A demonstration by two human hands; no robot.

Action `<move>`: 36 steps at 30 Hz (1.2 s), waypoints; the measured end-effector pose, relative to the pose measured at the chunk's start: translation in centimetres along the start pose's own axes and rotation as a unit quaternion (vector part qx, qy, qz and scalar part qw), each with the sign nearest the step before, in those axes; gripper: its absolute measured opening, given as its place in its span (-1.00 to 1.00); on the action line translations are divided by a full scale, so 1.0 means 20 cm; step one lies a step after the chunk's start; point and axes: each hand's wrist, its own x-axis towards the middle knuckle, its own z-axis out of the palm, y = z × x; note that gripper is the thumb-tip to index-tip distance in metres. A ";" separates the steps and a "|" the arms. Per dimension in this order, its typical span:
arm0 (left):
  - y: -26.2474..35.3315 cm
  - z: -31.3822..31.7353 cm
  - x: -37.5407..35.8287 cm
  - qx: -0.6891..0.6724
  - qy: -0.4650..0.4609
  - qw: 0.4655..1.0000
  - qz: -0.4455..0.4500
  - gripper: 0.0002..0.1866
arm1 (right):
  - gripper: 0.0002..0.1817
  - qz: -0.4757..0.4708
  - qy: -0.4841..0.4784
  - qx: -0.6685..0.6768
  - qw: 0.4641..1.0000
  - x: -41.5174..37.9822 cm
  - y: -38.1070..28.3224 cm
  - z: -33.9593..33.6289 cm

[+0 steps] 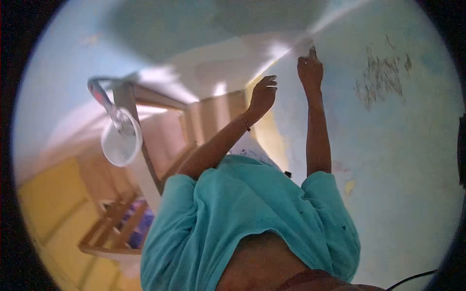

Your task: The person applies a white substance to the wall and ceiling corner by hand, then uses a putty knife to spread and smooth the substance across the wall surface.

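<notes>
Neither my left hand nor my right hand shows in the head view. A person in a teal shirt (252, 213) fills the lower middle, seen from behind and below, both arms raised. That person's hand on the right (310, 70) presses against the pale blue wall (403, 160) just under the ceiling line; whether it holds a small tool is unclear. Their other hand (264, 92), with a thin bracelet (245, 121) at the wrist, hovers beside the wall with fingers loosely spread.
A patch of dark scraped marks (381, 77) is on the wall to the right of the hands. A white wall fan (121, 143) hangs at the left by a wooden frame (145, 145). Yellow wall (53, 203) and wooden furniture (111, 233) lie lower left.
</notes>
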 end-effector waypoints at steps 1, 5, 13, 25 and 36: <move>0.03 0.01 0.02 0.009 0.004 1.000 -0.015 -0.65 | -0.43 0.021 -0.033 -0.083 0.996 0.01 -0.03 0.00; -0.14 0.04 0.03 -0.122 0.019 0.992 0.006 -0.63 | -0.33 -0.077 -0.003 -0.245 0.966 0.04 -0.08 0.06; -0.06 -0.01 0.01 0.065 0.099 0.992 0.041 -0.67 | -0.30 -0.177 0.027 -0.362 0.915 0.13 0.07 0.28; -0.24 -0.11 0.01 0.088 0.128 0.987 0.038 -0.66 | -0.25 -0.144 -0.063 -0.289 0.944 0.05 0.16 0.67; -0.28 -0.11 0.04 0.044 0.132 0.989 -0.039 -0.63 | -0.34 -0.077 -0.047 -0.253 0.963 0.00 0.03 0.56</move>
